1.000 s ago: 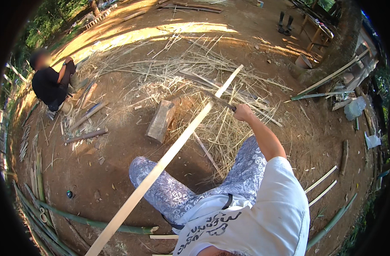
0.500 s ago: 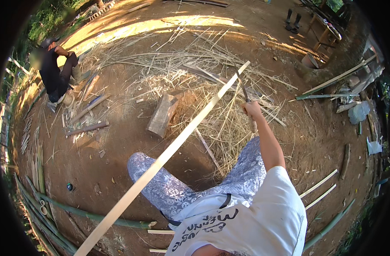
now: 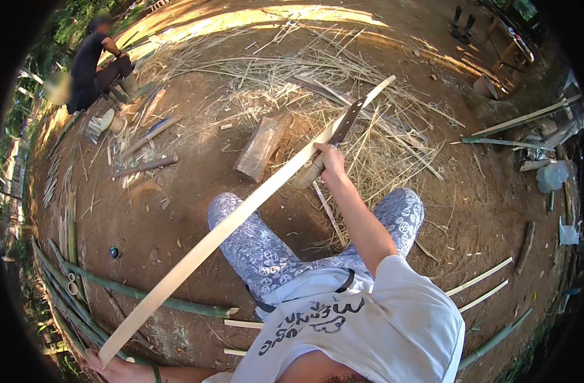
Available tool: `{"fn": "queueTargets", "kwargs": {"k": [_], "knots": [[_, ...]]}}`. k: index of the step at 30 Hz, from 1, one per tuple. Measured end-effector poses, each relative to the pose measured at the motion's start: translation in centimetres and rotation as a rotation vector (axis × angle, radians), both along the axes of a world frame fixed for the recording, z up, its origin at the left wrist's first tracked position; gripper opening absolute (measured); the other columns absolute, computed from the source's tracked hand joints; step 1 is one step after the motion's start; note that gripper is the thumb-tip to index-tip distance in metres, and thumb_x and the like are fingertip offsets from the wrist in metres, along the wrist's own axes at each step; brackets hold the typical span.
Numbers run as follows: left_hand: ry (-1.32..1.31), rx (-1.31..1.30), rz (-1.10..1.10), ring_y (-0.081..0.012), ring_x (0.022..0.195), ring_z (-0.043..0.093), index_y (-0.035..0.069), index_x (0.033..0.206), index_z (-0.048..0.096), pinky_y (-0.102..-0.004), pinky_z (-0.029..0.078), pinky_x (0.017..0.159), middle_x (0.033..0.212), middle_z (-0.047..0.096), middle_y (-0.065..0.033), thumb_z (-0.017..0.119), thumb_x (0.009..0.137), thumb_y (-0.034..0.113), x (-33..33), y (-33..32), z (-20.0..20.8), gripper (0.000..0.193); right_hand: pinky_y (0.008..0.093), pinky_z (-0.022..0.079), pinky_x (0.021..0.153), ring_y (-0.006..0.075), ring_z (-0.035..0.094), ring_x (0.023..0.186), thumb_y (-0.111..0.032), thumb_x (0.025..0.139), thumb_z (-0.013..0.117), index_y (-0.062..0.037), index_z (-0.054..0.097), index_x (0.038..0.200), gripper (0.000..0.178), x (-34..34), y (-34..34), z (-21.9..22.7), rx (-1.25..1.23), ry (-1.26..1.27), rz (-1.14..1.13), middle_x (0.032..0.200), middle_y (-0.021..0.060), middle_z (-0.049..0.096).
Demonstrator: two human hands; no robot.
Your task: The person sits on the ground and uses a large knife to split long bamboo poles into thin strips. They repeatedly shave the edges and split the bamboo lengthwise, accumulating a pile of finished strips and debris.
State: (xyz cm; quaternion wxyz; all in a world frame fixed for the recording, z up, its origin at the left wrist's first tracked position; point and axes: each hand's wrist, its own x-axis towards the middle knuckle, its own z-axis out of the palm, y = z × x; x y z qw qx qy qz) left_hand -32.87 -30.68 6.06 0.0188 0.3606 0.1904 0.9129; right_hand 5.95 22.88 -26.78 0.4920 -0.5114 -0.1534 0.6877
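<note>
A long pale bamboo strip [image 3: 210,244] runs diagonally across my lap, from the lower left up to the far middle. My left hand [image 3: 115,369] is closed around its near end at the lower left. My right hand [image 3: 332,159] grips a knife with a thick wooden handle [image 3: 310,172]. Its dark blade [image 3: 348,121], pierced with small holes, points away and overlaps the strip's far part. The right fingers are at the strip's edge; whether they also hold it I cannot tell. A squared wooden block [image 3: 261,150] lies on the ground just left of the strip.
Bamboo shavings [image 3: 381,153] litter the dirt beyond my knees. Green bamboo poles [image 3: 164,303] lie at the left, pale strips [image 3: 480,276] at the right. Another person [image 3: 100,67] sits at the far left, near cut bamboo pieces [image 3: 145,167]. Boots [image 3: 461,25] stand at the far right.
My right hand has come left and nearer with the knife, which now turns its flat side up over the strip. My left hand has come into view at the strip's near end.
</note>
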Motion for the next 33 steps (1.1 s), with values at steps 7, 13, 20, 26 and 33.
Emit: {"fn": "queueTargets", "kwargs": {"k": [7,13,20,26,33], "knots": [[-0.538,-0.273,0.014,-0.0380,0.152,0.016,-0.003,0.156,0.019,-0.0516,0.004,0.126,0.162,0.020,-0.0276,0.047,0.097,0.024,7.0,13.3,-13.7,0.070,0.0429,0.056,0.070,0.0289,0.066,0.079,-0.004,0.083,0.072,0.0078,0.058,0.106,0.029,-1.5,-1.4,3.1,-0.026,0.043,-0.143,0.092,0.0158,0.065],[0.220,-0.509,-0.245,-0.0385,0.149,0.025,0.006,0.142,0.043,-0.0538,0.015,0.124,0.154,0.037,-0.0223,0.074,0.082,0.057,14.6,22.0,-15.3,0.084,0.0382,0.055,0.067,0.0242,0.066,0.076,-0.004,0.085,0.071,0.0035,0.059,0.103,0.023,-0.2,-3.2,3.7,0.047,-0.039,-0.060,0.088,0.0123,0.065],[0.489,-0.023,-0.787,-0.0251,0.096,0.068,0.012,0.081,0.063,-0.0425,0.048,0.097,0.097,0.072,-0.0089,0.083,0.080,0.047,14.5,26.5,-11.9,0.040,0.0291,0.049,0.052,0.0120,0.059,0.057,-0.020,0.091,0.073,-0.0034,0.058,0.095,0.023,3.3,-9.2,7.9,0.233,-0.378,0.165,0.069,0.0030,0.061],[0.615,0.145,-0.864,-0.0162,0.053,0.058,0.009,0.066,0.060,-0.0338,0.058,0.068,0.061,0.059,0.0002,0.084,0.080,0.044,18.5,29.3,-7.5,0.045,0.0300,0.042,0.048,0.0101,0.054,0.053,-0.023,0.087,0.078,-0.0053,0.058,0.086,0.026,5.1,-19.9,13.6,0.516,-0.514,0.298,0.065,0.0000,0.059],[0.633,0.131,-0.872,-0.0144,0.060,0.052,0.010,0.067,0.054,-0.0291,0.054,0.074,0.064,0.051,0.0000,0.062,0.097,0.048,22.3,30.7,-3.3,0.049,0.0389,0.047,0.054,0.0284,0.064,0.059,-0.015,0.077,0.078,-0.0004,0.060,0.088,0.025,4.5,-23.4,21.4,0.989,-0.597,0.387,0.069,0.0124,0.062]]}}
